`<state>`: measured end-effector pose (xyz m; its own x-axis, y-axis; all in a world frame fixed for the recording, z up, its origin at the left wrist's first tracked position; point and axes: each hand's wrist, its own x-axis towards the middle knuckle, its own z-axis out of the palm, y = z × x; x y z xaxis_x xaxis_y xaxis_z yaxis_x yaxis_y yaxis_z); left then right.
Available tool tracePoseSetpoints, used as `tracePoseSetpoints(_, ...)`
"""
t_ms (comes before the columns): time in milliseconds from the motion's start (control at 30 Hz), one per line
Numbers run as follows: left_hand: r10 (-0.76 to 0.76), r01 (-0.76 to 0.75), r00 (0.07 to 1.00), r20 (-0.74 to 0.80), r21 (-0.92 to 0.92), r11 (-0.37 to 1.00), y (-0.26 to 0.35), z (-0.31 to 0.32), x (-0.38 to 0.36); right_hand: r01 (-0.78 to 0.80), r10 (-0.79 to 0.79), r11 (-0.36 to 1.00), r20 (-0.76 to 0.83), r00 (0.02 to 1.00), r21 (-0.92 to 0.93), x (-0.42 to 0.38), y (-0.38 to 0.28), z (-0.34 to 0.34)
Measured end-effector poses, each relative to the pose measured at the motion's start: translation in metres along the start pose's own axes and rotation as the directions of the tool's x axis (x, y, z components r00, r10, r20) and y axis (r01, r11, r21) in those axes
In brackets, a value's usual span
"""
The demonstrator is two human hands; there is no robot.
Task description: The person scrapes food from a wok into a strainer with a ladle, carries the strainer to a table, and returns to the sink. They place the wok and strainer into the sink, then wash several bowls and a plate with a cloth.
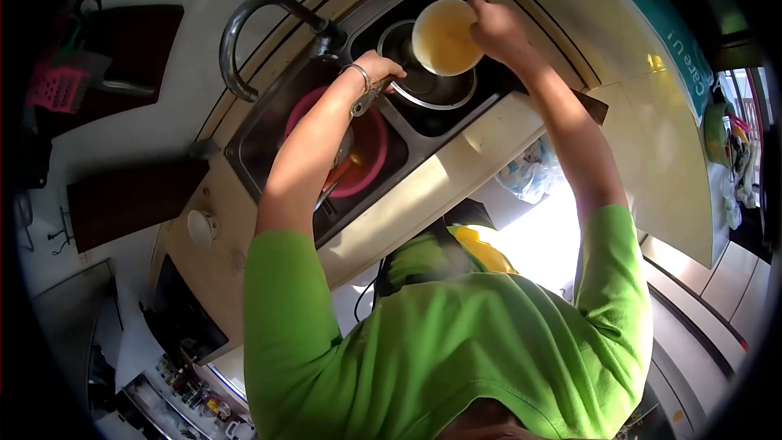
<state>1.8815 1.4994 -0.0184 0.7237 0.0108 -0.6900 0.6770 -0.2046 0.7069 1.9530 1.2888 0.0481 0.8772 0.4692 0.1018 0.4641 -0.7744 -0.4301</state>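
Observation:
A metal saucepan (430, 103) sits in the right-hand sink basin. My left hand (380, 70) is closed around its dark handle (368, 99), whose holed end sticks out below my wrist. My right hand (495, 28) grips the edge of a pale bowl (446, 37) with a yellowish inside. The bowl is tilted over the saucepan and hides part of its rim and inside.
In the left basin of the sink (397, 140) stands a pink tub (381, 151) with orange pieces and utensils in it, partly behind my left forearm. A curved faucet (231, 49) arches at the upper left. A white cup (201, 228) stands on the counter.

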Motion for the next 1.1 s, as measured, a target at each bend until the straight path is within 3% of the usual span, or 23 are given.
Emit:
tracePoseSetpoints(100, -0.002, 0.002, 0.999, -0.040, 0.000, 1.000, 0.013, 0.013, 0.006, -0.028, 0.034, 0.991, 0.042, 0.999, -0.134, 0.014, -0.009, 0.017)
tracePoseSetpoints(267, -0.075, 0.076, 0.997, -0.021, 0.016, 0.997, 0.008, 0.011, 0.029, -0.071, 0.073, 0.997, 0.087, 0.994, -0.026, 0.030, 0.031, 0.021)
tracePoseSetpoints(333, -0.044, 0.045, 0.996, -0.078, 0.011, 0.999, 0.014, 0.013, 0.021, -0.172, 0.165, 0.983, 0.094, 0.982, 0.067, 0.035, 0.046, 0.025)
tracePoseSetpoints(400, -0.056, 0.057, 0.995, -0.080, 0.011, 0.998, 0.014, 0.014, 0.018, -0.178, 0.177, 0.984, 0.082, 0.981, 0.007, 0.033, 0.041, 0.017)
tracePoseSetpoints(567, -0.086, 0.088, 0.994, -0.068, 0.029, 0.996, 0.011, 0.017, 0.035, -0.077, 0.097, 0.980, 0.103, 0.990, -0.182, 0.040, 0.023, 0.029)
tracePoseSetpoints(767, -0.002, 0.027, 0.987, -0.160, 0.157, 0.987, 0.018, 0.021, 0.050, -0.038, 0.044, 0.998, 0.099, 0.994, -0.059, 0.038, 0.029, 0.029)
tracePoseSetpoints(1000, 0.045, 0.031, 0.973, -0.227, 0.320, 0.947, 0.002, 0.014, 0.079, -0.006, 0.018, 0.988, 0.077, 0.997, -0.154, 0.036, 0.035, 0.024)
tracePoseSetpoints(1100, 0.129, 0.016, 0.947, -0.293, 0.445, 0.895, 0.018, 0.021, 0.066, 0.189, -0.177, 0.964, 0.082, 0.981, -0.188, 0.022, 0.009, 0.027)
